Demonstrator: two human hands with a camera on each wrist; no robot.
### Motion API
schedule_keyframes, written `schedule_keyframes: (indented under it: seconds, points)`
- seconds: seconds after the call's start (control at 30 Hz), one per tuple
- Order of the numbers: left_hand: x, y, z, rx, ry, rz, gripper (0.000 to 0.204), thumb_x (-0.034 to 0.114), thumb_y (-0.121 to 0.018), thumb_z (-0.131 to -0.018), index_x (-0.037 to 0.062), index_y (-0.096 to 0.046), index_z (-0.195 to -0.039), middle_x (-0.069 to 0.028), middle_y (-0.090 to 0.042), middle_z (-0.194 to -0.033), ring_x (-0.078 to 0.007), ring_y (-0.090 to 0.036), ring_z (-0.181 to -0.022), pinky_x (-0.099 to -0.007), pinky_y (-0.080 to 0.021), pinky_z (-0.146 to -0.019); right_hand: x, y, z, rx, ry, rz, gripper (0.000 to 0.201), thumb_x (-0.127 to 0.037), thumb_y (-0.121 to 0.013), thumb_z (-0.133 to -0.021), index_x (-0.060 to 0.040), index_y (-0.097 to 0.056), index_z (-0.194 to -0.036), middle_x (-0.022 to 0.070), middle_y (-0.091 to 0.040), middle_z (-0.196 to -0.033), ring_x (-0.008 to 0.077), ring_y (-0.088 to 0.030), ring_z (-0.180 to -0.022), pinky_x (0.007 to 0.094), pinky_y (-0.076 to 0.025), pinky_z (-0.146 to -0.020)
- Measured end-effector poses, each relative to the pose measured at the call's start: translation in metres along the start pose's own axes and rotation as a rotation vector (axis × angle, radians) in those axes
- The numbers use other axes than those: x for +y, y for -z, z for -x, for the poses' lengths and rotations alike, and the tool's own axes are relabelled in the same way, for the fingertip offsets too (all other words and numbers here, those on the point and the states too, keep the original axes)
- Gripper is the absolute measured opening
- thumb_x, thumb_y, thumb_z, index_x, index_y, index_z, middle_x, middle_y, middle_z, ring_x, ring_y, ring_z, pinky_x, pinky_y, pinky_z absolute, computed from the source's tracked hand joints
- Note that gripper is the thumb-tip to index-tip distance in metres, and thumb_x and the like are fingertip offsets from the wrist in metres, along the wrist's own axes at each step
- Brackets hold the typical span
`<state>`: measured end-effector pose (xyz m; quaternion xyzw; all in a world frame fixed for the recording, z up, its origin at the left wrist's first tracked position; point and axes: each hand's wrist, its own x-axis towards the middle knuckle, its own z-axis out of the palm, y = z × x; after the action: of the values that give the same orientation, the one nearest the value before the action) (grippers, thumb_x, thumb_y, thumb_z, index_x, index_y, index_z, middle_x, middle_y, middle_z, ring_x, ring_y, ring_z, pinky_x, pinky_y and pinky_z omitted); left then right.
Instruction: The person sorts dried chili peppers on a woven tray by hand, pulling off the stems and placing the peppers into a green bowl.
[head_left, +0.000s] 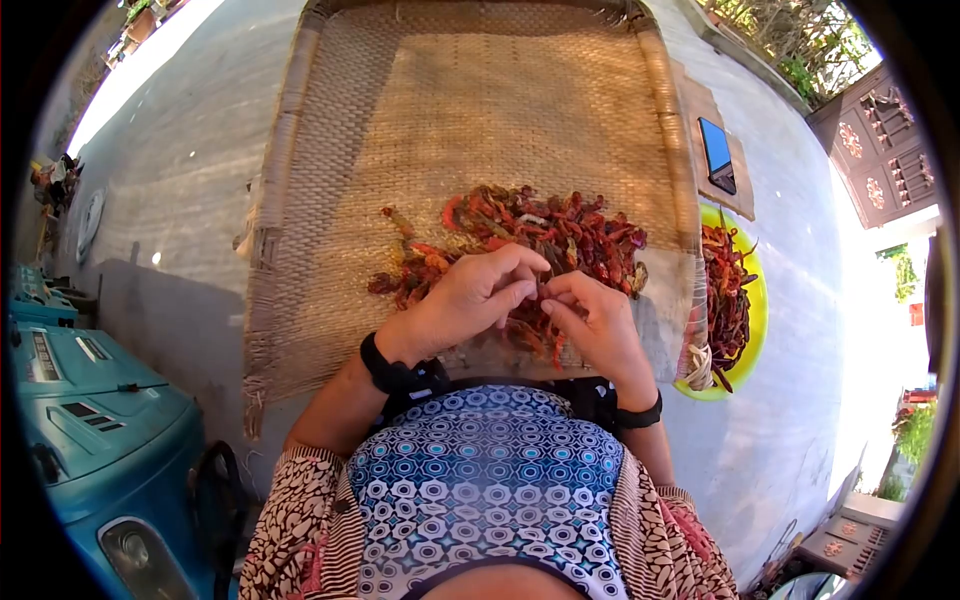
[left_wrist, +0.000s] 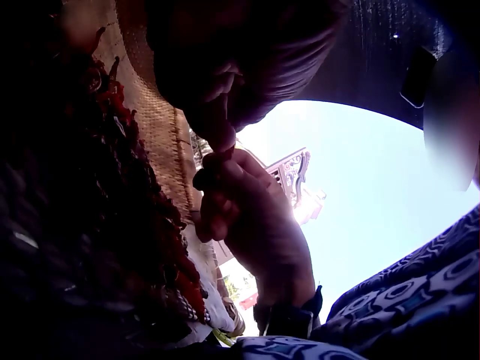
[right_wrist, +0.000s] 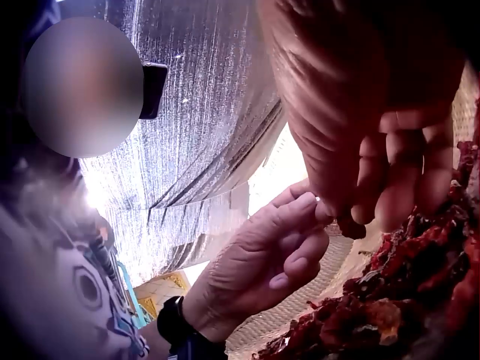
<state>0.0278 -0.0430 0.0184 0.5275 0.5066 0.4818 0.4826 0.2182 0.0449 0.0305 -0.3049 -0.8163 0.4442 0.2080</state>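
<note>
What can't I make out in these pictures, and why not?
- Head view: yellow bowl's tray side, hidden by the woven tray; phone's screen content, too small.
- Left wrist view: separate peppers at lower left, lost in shadow.
- Right wrist view: pinched piece's full shape, partly hidden by right hand.

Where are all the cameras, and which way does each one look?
Head: on the head, facing forward and down at the tan, woven, rectangular tray and shrivelled red peppers; both arms, left grip, right grip and the blue-and-white patterned top show.
Left wrist: on that wrist, facing past its own shadowy grip to the right one, with bright sky behind.
Right wrist: on that wrist, facing past its own grip to the left one, with streaky silvery-grey sheeting beyond.
Shared: all three show both grips, peppers and tray.
</note>
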Motion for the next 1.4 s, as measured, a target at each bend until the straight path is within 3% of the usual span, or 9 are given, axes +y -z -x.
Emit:
schedule_keyframes:
  seconds: [0.2,0.27,0.37,0.5,0.7,0.8,0.97,1.17,1.4]
  points:
    - [0.001,0.0,0.007,-0.182,0.02,-0.667,0.024,0.016,-0.065,-0.087,0.0059,-0.06,-0.108,-0.0071,-0.056,-0.098,-0.0226,-0.062,-0.087,-0.0354,-0.05,-0.072,0.033,0.062,0.01,0.537,-0.174,-0.027,0.023,-0.008,-0.067,-0.086,-0.0029,-0.062,-0.108,0.0096,-0.069,-0.086,0.0164,-0.063,-0.066,0.0278,-0.049,-0.063]
    - [0.0,-0.002,0.011,-0.22,0.054,-0.771,0.026,0.019,-0.066,-0.085,0.0074,-0.061,-0.107,-0.0084,-0.054,-0.1,-0.0269,-0.061,-0.09,-0.0389,-0.05,-0.075,0.053,0.09,0.013,0.843,-0.169,0.25,0.034,-0.009,-0.067,-0.086,-0.0032,-0.057,-0.119,0.0119,-0.068,-0.1,0.0179,-0.063,-0.077,0.03,-0.05,-0.071]
    - [-0.009,-0.007,0.013,-0.188,0.039,-0.802,0.024,0.02,-0.065,-0.083,0.0091,-0.062,-0.104,-0.0091,-0.053,-0.1,-0.0298,-0.06,-0.088,-0.0409,-0.05,-0.076,0.072,0.109,0.028,0.871,-0.244,0.475,0.041,-0.016,-0.066,-0.088,-0.0033,-0.053,-0.125,0.0156,-0.063,-0.113,0.0257,-0.062,-0.094,0.0376,-0.049,-0.082]
    - [-0.008,-0.012,0.012,-0.11,0.007,-0.796,0.019,0.018,-0.064,-0.084,0.0088,-0.061,-0.1,-0.0094,-0.054,-0.099,-0.03,-0.061,-0.089,-0.0401,-0.05,-0.076,0.073,0.086,0.049,0.61,-0.265,0.656,0.045,-0.029,-0.063,-0.09,-0.0024,-0.052,-0.125,0.019,-0.058,-0.118,0.0382,-0.054,-0.11,0.0458,-0.043,-0.092]
    - [-0.009,-0.016,0.014,0.042,-0.053,-0.634,0.017,0.017,-0.062,-0.088,0.0043,-0.061,-0.1,-0.0112,-0.062,-0.097,-0.0293,-0.062,-0.091,-0.0383,-0.049,-0.079,0.088,0.078,0.061,0.744,-0.214,0.704,0.042,-0.028,-0.065,-0.088,-0.0041,-0.055,-0.122,0.0173,-0.06,-0.113,0.0357,-0.053,-0.107,0.0448,-0.043,-0.091]
    - [-0.011,-0.017,0.014,0.099,-0.074,-0.601,0.017,0.015,-0.06,-0.09,0.0024,-0.06,-0.102,-0.0116,-0.064,-0.095,-0.0269,-0.062,-0.088,-0.0368,-0.048,-0.077,0.082,0.076,0.071,0.757,-0.356,0.874,0.041,-0.032,-0.065,-0.088,-0.0051,-0.058,-0.118,0.0171,-0.06,-0.112,0.036,-0.054,-0.105,0.0446,-0.044,-0.089]
    - [-0.005,-0.022,0.013,0.178,-0.026,-0.404,0.016,0.013,-0.058,-0.094,0.0014,-0.058,-0.105,-0.0073,-0.06,-0.084,-0.0167,-0.057,-0.077,-0.0325,-0.046,-0.07,0.058,0.087,0.079,0.669,-0.572,0.624,0.042,-0.038,-0.065,-0.087,-0.0069,-0.058,-0.115,0.0187,-0.067,-0.1,0.037,-0.065,-0.089,0.0461,-0.05,-0.076]
    - [0.007,-0.019,0.021,0.166,-0.01,-0.161,0.015,0.015,-0.054,-0.099,0.0041,-0.054,-0.109,0.002,-0.049,-0.076,-0.0056,-0.045,-0.063,-0.0241,-0.039,-0.056,0.034,0.096,0.087,0.728,-0.4,0.674,0.041,-0.038,-0.065,-0.086,-0.0064,-0.058,-0.112,0.0176,-0.067,-0.102,0.0363,-0.065,-0.091,0.0446,-0.049,-0.078]
    - [0.006,-0.017,0.017,0.138,0.02,0.045,0.01,0.013,-0.049,-0.101,0.006,-0.051,-0.108,0.005,-0.045,-0.074,-0.0022,-0.039,-0.056,-0.0194,-0.034,-0.049,0.034,0.099,0.09,0.727,-0.413,0.667,0.04,-0.037,-0.065,-0.087,-0.0061,-0.058,-0.111,0.016,-0.067,-0.1,0.0346,-0.064,-0.092,0.0435,-0.048,-0.079]
